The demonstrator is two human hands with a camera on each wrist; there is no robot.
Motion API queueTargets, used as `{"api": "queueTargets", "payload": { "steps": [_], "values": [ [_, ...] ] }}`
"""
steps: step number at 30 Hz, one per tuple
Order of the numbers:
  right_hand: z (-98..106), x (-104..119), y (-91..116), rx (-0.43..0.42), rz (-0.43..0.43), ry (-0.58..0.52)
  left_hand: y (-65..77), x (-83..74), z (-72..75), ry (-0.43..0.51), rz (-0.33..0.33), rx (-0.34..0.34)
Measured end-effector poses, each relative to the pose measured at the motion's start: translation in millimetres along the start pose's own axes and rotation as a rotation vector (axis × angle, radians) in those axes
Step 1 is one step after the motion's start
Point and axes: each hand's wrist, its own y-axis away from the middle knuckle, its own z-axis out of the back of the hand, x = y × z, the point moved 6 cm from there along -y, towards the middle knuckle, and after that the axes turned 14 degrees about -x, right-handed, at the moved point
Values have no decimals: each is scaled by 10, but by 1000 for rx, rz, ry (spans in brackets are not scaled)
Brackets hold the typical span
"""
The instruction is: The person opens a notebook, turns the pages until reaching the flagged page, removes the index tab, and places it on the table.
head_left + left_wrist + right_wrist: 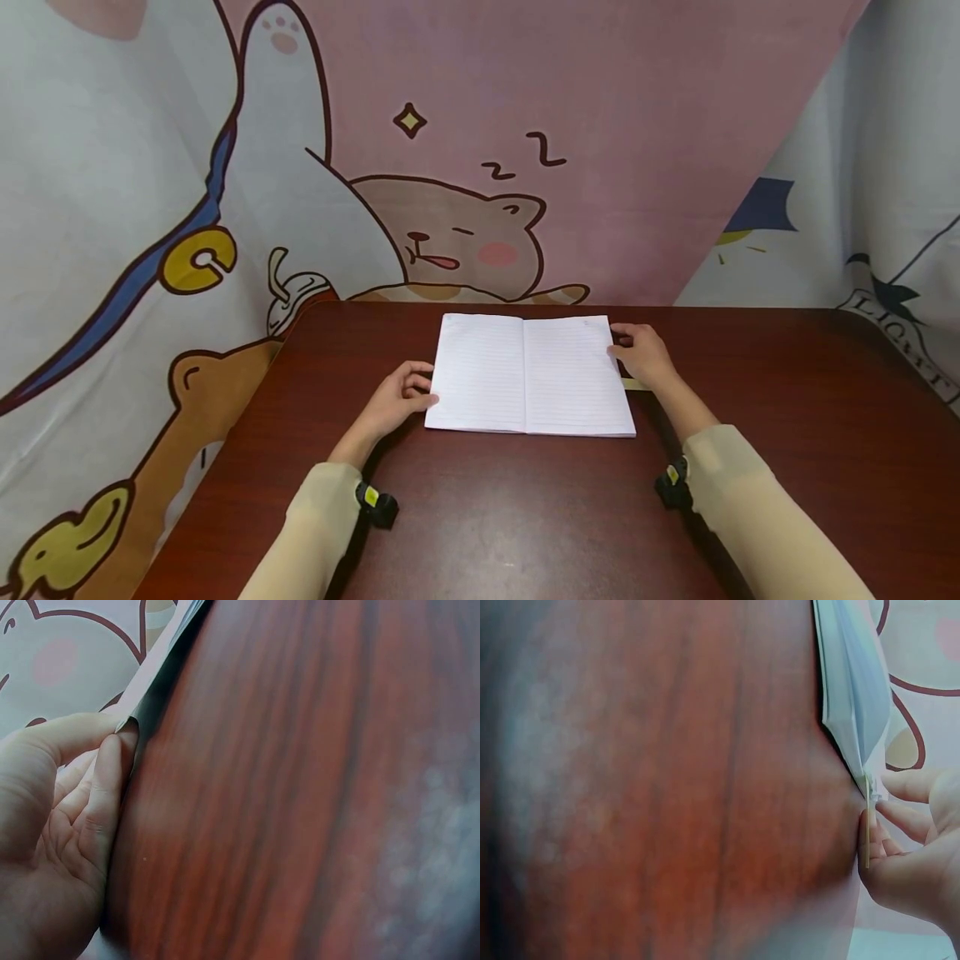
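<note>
An open notebook (480, 375) with white ruled pages lies on the brown table, its spine fold running away from the person. At its left edge the left hand (397, 396) pinches the paper; in the left wrist view the thumb (82, 739) and fingers meet round the edge. The right hand (645, 350) holds the notebook's right edge between thumb and fingers. From under that edge, just nearer than the right hand, a pale yellow strip (636, 384) sticks out. In the right wrist view some page edges (859, 690) stand fanned apart.
The dark reddish-brown table (495, 517) reaches back to a hanging cloth (600, 167) printed with cartoon animals. Both wrists carry small black cameras, the left one (378, 507) and the right one (672, 483), below pale yellow sleeves.
</note>
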Motion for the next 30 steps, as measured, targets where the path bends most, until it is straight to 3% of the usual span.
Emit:
{"api": "queueTargets", "payload": {
  "steps": [7,15,23,30],
  "values": [
    [16,17,22,-8,20,13,16,-12,0,-3,-4,-1],
    [42,30,34,-77,10,-45,2,-22,-9,-19,-8,-2],
    [77,39,27,-137,-7,-50,-147,280,-36,-26,-5,-19],
    [77,98,51,-161,31,-90,-156,323,-39,-27,-22,-26]
  ]
}}
